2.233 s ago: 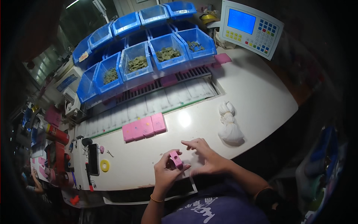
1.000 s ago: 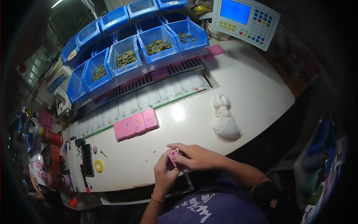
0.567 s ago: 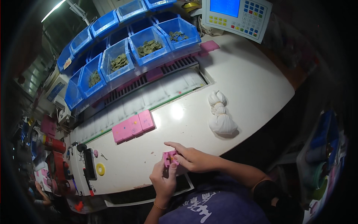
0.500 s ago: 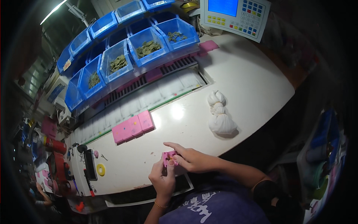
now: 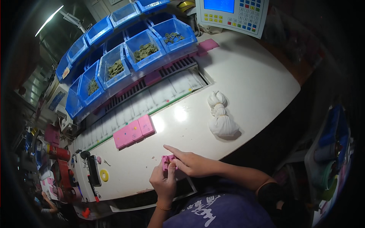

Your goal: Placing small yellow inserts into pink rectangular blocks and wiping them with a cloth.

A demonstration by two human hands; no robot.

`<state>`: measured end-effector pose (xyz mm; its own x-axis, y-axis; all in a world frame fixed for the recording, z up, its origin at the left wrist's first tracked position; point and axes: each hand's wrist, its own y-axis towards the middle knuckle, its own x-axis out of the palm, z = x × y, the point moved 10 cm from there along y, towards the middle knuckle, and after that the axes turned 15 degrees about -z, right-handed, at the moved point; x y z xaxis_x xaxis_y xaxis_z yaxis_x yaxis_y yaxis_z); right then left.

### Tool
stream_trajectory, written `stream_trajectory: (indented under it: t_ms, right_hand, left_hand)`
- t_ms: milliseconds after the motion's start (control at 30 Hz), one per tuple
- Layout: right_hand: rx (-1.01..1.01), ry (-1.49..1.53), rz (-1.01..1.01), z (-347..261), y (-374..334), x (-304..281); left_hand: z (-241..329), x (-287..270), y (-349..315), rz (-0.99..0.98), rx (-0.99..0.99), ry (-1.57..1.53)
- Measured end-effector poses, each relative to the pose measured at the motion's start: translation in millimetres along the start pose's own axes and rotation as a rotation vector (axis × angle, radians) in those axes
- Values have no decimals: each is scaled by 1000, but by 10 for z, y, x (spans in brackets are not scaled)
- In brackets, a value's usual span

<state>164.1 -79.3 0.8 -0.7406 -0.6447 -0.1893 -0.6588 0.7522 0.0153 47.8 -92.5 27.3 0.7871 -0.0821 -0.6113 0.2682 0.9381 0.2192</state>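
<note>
Near the table's front edge I hold a small notched pink block, which looks like a piece of a mould. My left hand grips it from below, with the thumb up against its near face. From the right, my right hand holds its other side; the thumb presses at the block and the index finger stretches out past it. Something small and dark shows in the block's notch, too small to name. Beyond my hands a row of pink blocks lies side by side on the table.
A tied white cloth bag lies to the right on the white table. Blue bins, some with small greenish pieces, stand at the back beside a control panel. Yellow tape and a dark phone-like tray lie left.
Both hands and the pink block have shifted slightly left in view. The whole scene has also turned a little as my head moved. The grip on the block stays much the same.
</note>
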Motion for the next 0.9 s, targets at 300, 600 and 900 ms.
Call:
stream_trajectory:
  t_ms: [300,600,900]
  right_hand:
    - [44,38,-52,31,-8,68]
    - [64,246,-4,-118,-173,77]
    - [-155,501,167,-39,-300,398]
  left_hand:
    - [-189,0,-28,-3,-13,17]
    - [-655,15,-23,42,-204,-583]
    - [-290,201,321,115,-205,-1496]
